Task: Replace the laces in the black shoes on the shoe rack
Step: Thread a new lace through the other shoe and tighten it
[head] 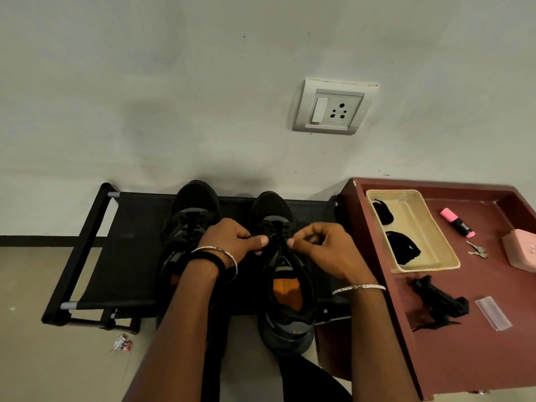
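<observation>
**LACING IN HAND AT THE RIGHT SHOE, ON THE RACK**

Head view. Two black shoes side by side on the top shelf of the black shoe rack (127, 256), toes to the wall. Left shoe (190, 208) partly hidden behind the left forearm, apparently laced already. Right shoe (290, 317) mouth open, orange insole showing.

Both hands over the upper eyelet row of the right shoe. Left hand (235, 239): fingers (262, 240) curled, thumb and forefinger closed narrow on the black lace (275, 237). Right hand (327, 250): same narrow pinch on the lace's other side, remaining fingers loosely curled. Black lace on black upper; exact eyelet not discernible.

Just right of the rack, a maroon counter (452, 358) carrying a beige tray (452, 264) with two dark bundles (403, 248), possibly laces, not confirmable. Also a pink highlighter (458, 223) and keys (475, 250).

Handling, as judged:
- Lace: light, thin and limp, no push along its length. Best taken close to the tip, likely the stiffest part, and fed straight through. Prone to slipping back out of an eyelet once released.
- Shoe: light, soft in the upper, firm at the sole. Likely to slide on the fabric shelf under a pull. Steadying at the eyelet row or heel advisable.
</observation>
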